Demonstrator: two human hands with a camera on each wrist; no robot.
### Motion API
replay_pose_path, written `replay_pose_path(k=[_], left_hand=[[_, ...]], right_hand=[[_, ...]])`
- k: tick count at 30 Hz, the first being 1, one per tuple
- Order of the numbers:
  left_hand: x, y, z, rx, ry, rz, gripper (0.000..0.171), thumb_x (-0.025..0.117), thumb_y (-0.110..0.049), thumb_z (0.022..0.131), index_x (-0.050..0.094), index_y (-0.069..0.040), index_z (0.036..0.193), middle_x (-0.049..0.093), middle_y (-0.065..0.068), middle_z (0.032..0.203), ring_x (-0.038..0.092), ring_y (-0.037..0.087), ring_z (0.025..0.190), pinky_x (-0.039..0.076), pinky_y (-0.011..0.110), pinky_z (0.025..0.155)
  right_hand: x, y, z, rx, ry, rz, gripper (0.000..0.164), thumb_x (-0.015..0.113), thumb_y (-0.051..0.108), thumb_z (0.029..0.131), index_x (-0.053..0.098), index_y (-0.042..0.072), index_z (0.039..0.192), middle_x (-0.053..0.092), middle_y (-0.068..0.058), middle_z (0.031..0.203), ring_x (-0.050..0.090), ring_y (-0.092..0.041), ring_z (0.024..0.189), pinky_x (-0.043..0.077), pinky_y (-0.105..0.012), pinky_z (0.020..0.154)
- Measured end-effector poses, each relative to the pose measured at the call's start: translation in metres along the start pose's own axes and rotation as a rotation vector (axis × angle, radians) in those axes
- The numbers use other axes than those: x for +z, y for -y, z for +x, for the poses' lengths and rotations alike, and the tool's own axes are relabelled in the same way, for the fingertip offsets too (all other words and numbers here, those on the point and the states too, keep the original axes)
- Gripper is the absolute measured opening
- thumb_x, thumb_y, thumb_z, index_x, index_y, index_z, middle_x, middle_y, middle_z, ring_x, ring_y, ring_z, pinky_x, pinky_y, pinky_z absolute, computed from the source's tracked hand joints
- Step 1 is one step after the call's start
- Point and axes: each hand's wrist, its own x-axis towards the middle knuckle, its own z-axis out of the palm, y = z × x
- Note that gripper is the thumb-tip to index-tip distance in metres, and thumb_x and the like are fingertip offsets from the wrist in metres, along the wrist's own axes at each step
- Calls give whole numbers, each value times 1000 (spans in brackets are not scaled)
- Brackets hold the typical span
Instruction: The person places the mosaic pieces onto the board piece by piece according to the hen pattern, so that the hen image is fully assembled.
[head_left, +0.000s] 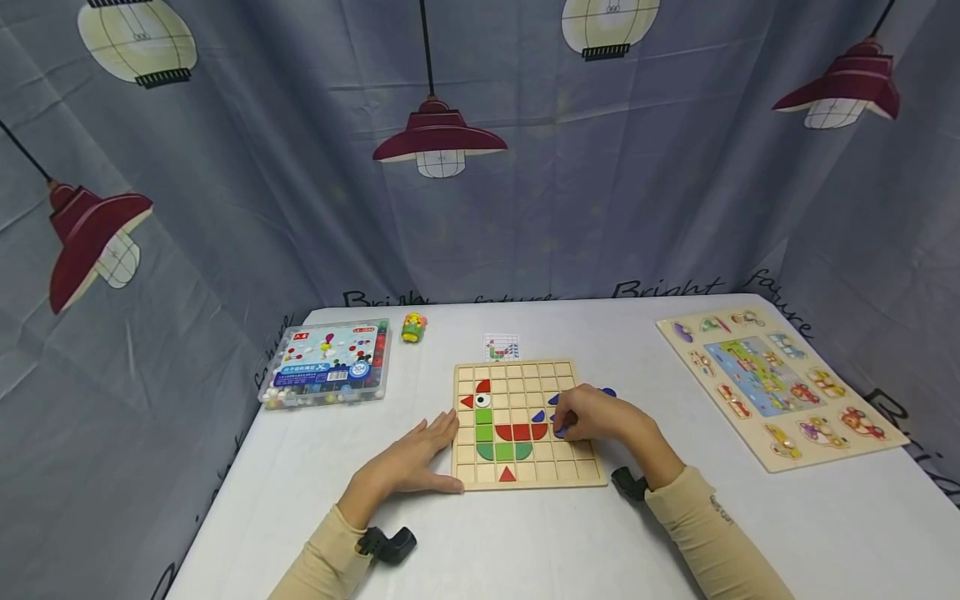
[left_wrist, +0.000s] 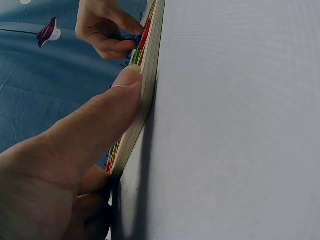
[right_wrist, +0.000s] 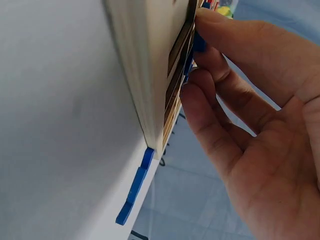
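Observation:
A wooden grid board (head_left: 465, 475) lies on the table with red, green and white pieces forming a bird shape and several blue pieces at its right. My left hand (head_left: 416, 458) rests against the board's left side, fingers extended and thumb along the near corner. Over the board's right part, my right hand (head_left: 592, 414) pinches a small blue piece (right_wrist: 200, 42) between thumb and fingertips. A red triangle (head_left: 507, 475) sits in the bottom row. Near the pinching fingers is a blue quarter-round piece (head_left: 538, 416). More blue pieces (right_wrist: 132, 192) lie on the table beyond the board's right edge.
A small pattern card (head_left: 502, 347) lies behind the board. At the back left are a clear plastic box (head_left: 326, 367) of colored balls and a small toy figure (head_left: 413, 327). A wooden picture puzzle (head_left: 780, 383) lies on the right. A printed curtain (head_left: 570, 217) hangs behind the table.

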Motion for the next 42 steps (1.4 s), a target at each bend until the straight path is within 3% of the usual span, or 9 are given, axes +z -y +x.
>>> replay_pose_path(k=[21,34,42], left_hand=[[1,1,0,-17,8,4,106,70,-63,78,24,-3,153,15,9,164,15,25,152,15,43,126],[2,3,1,26,-18,-4,106,71,-60,78,26,1,152,18,15,163,18,29,152,17,47,125],[2,4,2,21,-18,6,107,71,-61,77,26,1,152,18,15,163,18,29,152,17,47,125]], right_hand=[[-1,0,-1,0,18,6,14,81,3,75,76,13,83,65,7,81,52,-7,70,48,-19,61],[1,2,0,56,7,8,14,81,2,74,76,14,79,66,7,78,53,-9,69,48,-21,60],[-4,0,-3,20,2,27,14,80,1,74,76,12,81,68,6,83,55,-8,71,51,-21,63]])
